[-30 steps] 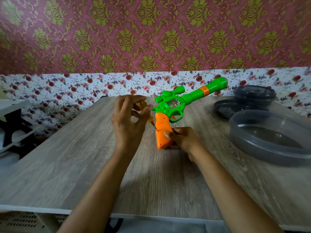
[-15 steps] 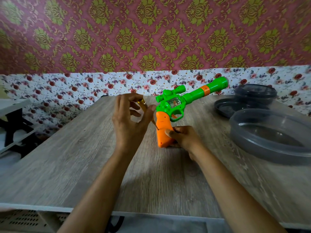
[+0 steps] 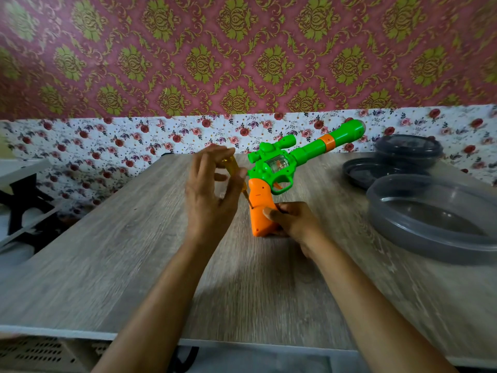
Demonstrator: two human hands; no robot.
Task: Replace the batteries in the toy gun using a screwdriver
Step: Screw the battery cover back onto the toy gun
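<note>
glossy plastic toy gun (image 3: 279, 168) on matt wood-grain table (image 3: 134, 265).

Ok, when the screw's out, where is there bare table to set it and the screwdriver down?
Bare wood runs from the left hand out to the left edge of the table, and along the front edge between the forearms. The right side is crowded: a grey tub, with a dark lid and a lidded container behind it, right of the toy gun.
</note>
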